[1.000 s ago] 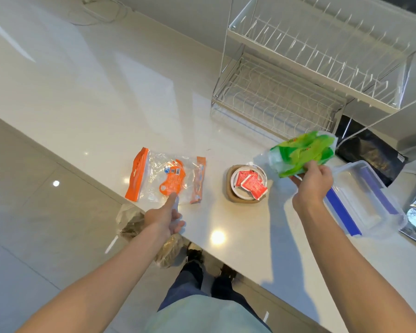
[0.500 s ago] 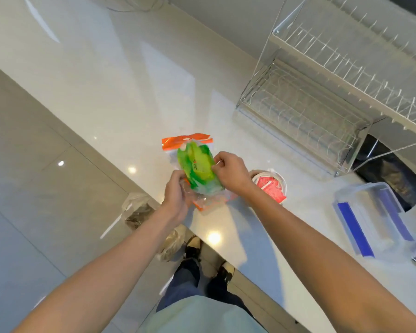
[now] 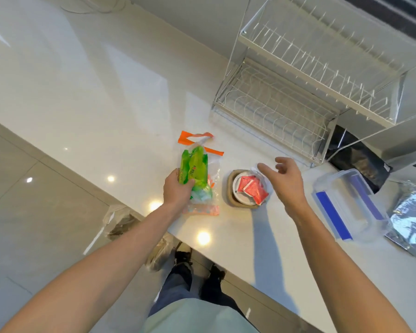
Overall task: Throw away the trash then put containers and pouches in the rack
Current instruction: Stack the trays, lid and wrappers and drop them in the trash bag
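My left hand [image 3: 177,191] grips a green wrapper [image 3: 194,171] together with a clear orange-edged wrapper [image 3: 203,145], both lifted near the counter's front edge. My right hand [image 3: 285,182] hovers open, fingers apart, just right of a small round bowl [image 3: 231,195] holding red sauce packets [image 3: 252,189]. A clear lidded container with blue strips [image 3: 346,207] lies to the right. A black pouch [image 3: 360,162] and a silver foil pouch [image 3: 411,219] lie further right. The white two-tier wire rack [image 3: 286,102] stands at the back.
A clear bag with trash [image 3: 125,224] hangs or sits below the counter's front edge on the left, above the grey tiled floor. The white counter [image 3: 82,92] stretches left. A cable [image 3: 91,3] lies at the far back. My legs and shoes show below.
My right hand brought the green wrapper from the right over to the orange-edged wrapper, passed it to my left hand, then let go and moved right above the bowl.
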